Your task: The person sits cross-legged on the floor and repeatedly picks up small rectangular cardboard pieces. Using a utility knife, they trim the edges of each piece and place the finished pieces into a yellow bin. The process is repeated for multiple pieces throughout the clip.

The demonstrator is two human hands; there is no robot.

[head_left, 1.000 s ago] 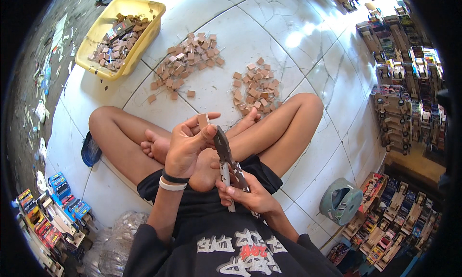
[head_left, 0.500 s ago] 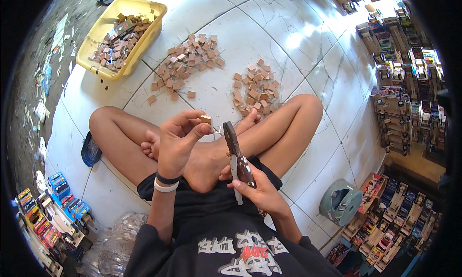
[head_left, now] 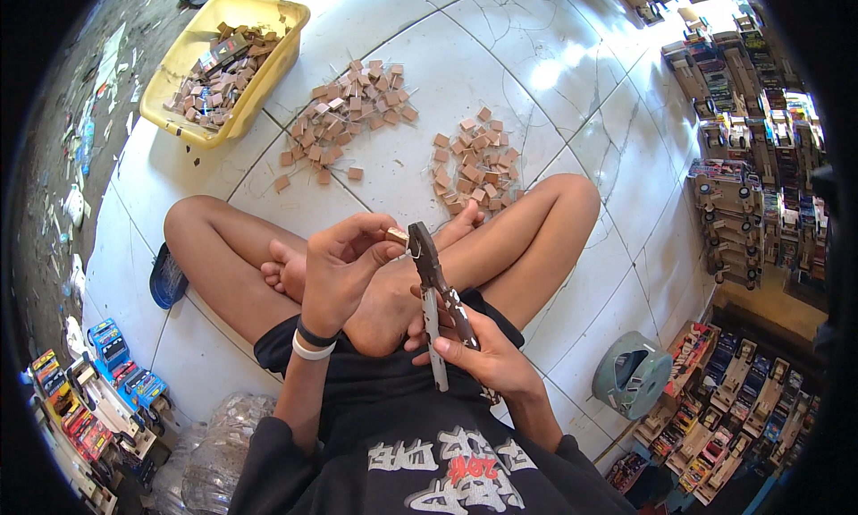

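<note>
My left hand pinches a small wooden block between thumb and fingertips. A thin pale wire sticks out of the block toward the jaws of the pliers. The jaws stand right beside the block at the wire; whether they grip it, I cannot tell. My right hand is wrapped round the dark handles of the pliers, whose coating is worn pale in places. The handles are spread somewhat apart. Both hands are above my crossed legs.
Two piles of small wooden blocks, a left pile and a right pile, lie on the white tiles. A yellow tub holds more blocks. A green spool stands at the right. Toy trucks line the sides.
The left hand has moved slightly right with the block, up to the pliers' jaws. The pliers have shifted a little left, and their handles have spread wider.
</note>
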